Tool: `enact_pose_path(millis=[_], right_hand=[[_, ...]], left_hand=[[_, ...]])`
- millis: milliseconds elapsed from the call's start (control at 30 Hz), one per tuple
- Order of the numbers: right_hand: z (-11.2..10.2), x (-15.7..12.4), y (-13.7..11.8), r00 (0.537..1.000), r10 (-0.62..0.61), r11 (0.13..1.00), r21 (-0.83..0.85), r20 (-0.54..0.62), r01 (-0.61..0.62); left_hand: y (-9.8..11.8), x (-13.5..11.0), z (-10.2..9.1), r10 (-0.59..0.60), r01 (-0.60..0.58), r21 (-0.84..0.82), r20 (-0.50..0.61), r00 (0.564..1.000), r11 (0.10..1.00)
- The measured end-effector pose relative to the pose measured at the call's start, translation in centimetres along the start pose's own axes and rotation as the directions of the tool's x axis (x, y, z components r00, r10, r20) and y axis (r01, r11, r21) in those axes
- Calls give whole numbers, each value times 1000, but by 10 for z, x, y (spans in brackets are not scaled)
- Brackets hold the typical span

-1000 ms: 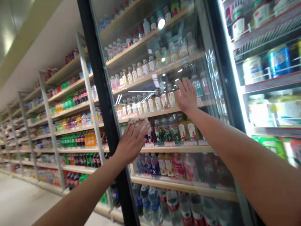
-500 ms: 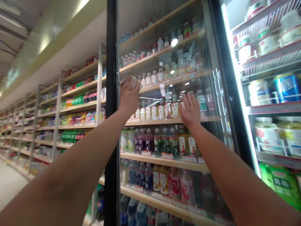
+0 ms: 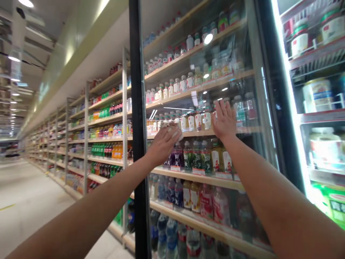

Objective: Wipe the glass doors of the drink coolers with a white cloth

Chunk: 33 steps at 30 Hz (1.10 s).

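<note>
A glass cooler door (image 3: pixel 244 108) with a black frame stands swung out in front of me. Against its pane my left hand (image 3: pixel 164 144) presses a crumpled, pale cloth (image 3: pixel 172 129), fingers bent over it. My right hand (image 3: pixel 224 120) rests flat on the same glass, farther right, fingers stretched and holding nothing. Bottles on wooden shelves show through the pane. Ceiling lights reflect in it.
To the right is the lit cooler interior with wire racks (image 3: pixel 323 115) of jars, cans and a green package (image 3: pixel 330 201). Drink shelves (image 3: pixel 105 140) run back along the left, beside a pale floor (image 3: pixel 29 194). The door's black edge (image 3: pixel 138 126) stands upright between.
My left hand and the cloth have moved down and to the right across the glass. My right hand stays on the pane. The view has turned slightly left.
</note>
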State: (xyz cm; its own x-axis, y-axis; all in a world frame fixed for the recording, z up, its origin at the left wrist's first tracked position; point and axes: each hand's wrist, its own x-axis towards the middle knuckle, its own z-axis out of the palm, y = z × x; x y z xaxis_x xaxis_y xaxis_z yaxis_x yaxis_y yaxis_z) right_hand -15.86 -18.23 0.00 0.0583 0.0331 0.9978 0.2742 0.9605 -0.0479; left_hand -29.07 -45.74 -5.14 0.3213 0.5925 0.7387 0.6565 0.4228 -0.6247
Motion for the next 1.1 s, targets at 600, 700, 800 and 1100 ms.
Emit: enact_pose_path(millis=[600, 700, 800, 1100], right_hand=[[2, 1, 9, 998, -31, 999, -36, 48, 32], [2, 1, 10, 997, -38, 999, -36, 66, 40], [-2, 1, 7, 994, 3, 998, -55, 112, 3], [-1, -1, 6, 995, 11, 999, 42, 101, -16]], left_hand=[[-93, 110, 20, -485, 486, -49, -205, 850, 873], [-71, 92, 17, -390, 391, -34, -181, 903, 920], [-34, 51, 11, -245, 241, -43, -127, 961, 970], [43, -77, 21, 110, -102, -68, 135, 985, 992]])
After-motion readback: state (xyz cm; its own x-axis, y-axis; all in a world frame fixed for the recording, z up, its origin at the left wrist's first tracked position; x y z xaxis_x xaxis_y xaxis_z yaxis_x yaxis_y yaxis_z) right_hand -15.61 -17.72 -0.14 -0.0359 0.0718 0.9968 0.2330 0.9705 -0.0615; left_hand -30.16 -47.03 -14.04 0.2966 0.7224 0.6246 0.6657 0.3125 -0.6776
